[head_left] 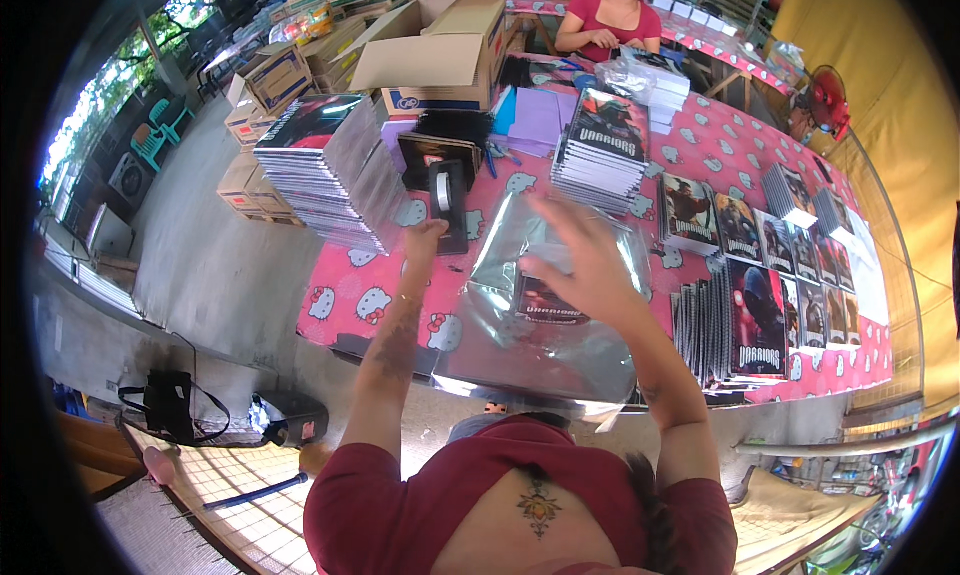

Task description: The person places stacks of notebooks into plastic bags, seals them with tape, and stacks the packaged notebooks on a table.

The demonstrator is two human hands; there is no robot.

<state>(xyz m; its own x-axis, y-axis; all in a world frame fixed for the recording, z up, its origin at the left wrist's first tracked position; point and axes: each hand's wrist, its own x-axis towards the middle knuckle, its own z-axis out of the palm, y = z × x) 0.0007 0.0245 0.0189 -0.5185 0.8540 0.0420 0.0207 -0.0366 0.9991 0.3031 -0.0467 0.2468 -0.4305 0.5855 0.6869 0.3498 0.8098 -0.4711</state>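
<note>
Lots of clear plastic (pixel 492 260) under the right hand (pixel 575 250), which is fanned wide with nothing in its grip. There's a dark book (pixel 552 313) there too, partly covered by that hand; can't tell if it's inside the plastic. The left hand (pixel 428 233) has its fingers bunched against a black tape dispenser (pixel 456 210), not sure if gripping. Tall book stack (pixel 365 180) left of it on the pink tabletop (pixel 345 300).

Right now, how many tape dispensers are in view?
1: the black tape dispenser on the pink tablecloth, between the tall book stack and the clear plastic, with the left hand at its near end. Others could be hidden behind stacks or boxes.
</note>
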